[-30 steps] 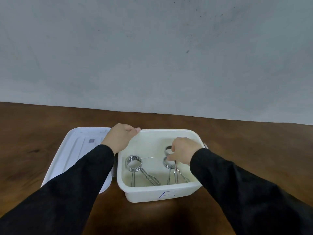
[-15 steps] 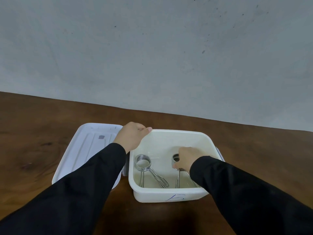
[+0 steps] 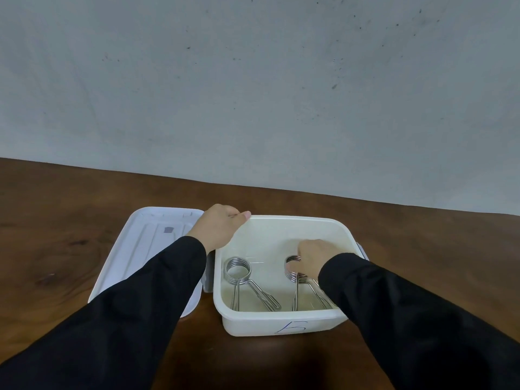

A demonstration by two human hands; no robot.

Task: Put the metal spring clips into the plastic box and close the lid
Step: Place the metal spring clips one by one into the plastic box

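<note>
A white plastic box [image 3: 284, 322] stands on the wooden table, with a blue mark on its front wall. Inside on the left lies a metal spring clip [image 3: 242, 277], coil away from me, handles toward me. My right hand [image 3: 309, 258] reaches into the box's right half and rests on the coil of a second spring clip [image 3: 298, 288], fingers curled around it. Its grip is partly hidden. My left hand [image 3: 221, 230] holds the box's far left corner rim. The white lid [image 3: 146, 249] lies flat on the table left of the box.
The dark brown wooden table [image 3: 436, 249] stretches to a grey wall at the back. My black sleeves cover the front of the lid and the table near me. Bare wood lies right of the box and left of the lid.
My right hand has lowered deeper into the box with the second clip, down to the bottom. The left hand stays on the rim. The camera view shifted slightly.
</note>
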